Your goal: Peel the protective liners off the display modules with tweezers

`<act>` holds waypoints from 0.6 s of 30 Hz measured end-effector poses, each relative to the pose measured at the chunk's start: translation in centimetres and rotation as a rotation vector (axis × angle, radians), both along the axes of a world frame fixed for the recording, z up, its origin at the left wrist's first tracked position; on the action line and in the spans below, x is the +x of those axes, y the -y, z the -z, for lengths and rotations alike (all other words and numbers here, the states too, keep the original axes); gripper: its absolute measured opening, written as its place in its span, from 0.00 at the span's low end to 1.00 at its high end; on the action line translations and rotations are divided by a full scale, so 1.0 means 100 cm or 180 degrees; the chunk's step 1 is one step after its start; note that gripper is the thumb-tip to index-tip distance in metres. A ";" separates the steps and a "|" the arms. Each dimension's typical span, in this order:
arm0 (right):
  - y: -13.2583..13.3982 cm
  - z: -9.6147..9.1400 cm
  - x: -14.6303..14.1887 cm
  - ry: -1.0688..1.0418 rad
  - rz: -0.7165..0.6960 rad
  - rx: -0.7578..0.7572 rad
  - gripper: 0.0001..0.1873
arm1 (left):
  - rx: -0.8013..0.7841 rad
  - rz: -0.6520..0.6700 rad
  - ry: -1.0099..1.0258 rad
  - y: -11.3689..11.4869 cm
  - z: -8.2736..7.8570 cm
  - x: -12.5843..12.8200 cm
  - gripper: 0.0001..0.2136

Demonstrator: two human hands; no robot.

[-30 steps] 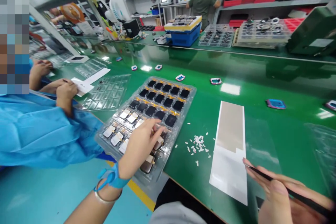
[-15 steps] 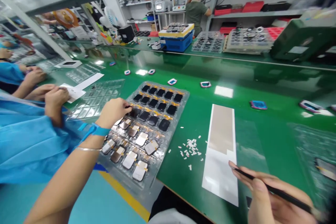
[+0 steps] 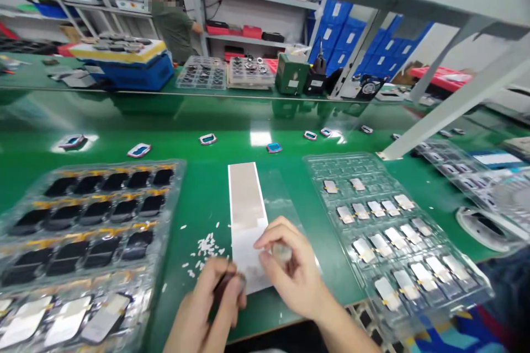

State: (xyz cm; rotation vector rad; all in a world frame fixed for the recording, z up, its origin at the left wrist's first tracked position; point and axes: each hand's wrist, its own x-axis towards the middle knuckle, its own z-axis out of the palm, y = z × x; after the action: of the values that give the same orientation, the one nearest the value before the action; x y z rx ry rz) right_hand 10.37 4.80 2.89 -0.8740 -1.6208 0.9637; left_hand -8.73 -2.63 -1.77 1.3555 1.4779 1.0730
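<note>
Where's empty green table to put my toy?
Widest free patch: the green belt between the row of small framed parts and the blue crate's bench. A narrow lane runs between the tray of dark screens and the paper strip, with white scraps. Crowded: the right tray and around the left hand, pinching a dark part, and right hand.

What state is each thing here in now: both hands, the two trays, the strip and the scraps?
left hand: closed on a dark part.
right hand: pinching a small grey piece, blurred.
left tray: filled; far rows dark, near rows pale.
right tray: partly filled; far pockets empty.
white strip: lying flat, near end partly behind the hands.
white scraps: loose, scattered beside the strip.
</note>
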 end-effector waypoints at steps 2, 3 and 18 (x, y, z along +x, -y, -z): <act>0.000 -0.004 0.002 0.0445 0.0018 0.0501 0.04 | -0.0101 0.0277 0.0355 -0.021 -0.012 0.026 0.09; -0.001 -0.004 0.003 0.0646 0.0046 0.0709 0.04 | -0.0046 0.0227 0.0511 -0.029 -0.018 0.034 0.10; -0.008 0.011 0.003 0.2276 -0.0087 0.1676 0.14 | 0.0115 -0.0118 0.0169 -0.039 -0.026 0.036 0.07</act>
State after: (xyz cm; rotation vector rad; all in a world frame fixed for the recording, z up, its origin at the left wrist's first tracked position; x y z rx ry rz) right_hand 10.70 5.63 1.81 -0.8643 -2.3454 0.1874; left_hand -5.14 1.28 0.83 1.3191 1.4563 1.1557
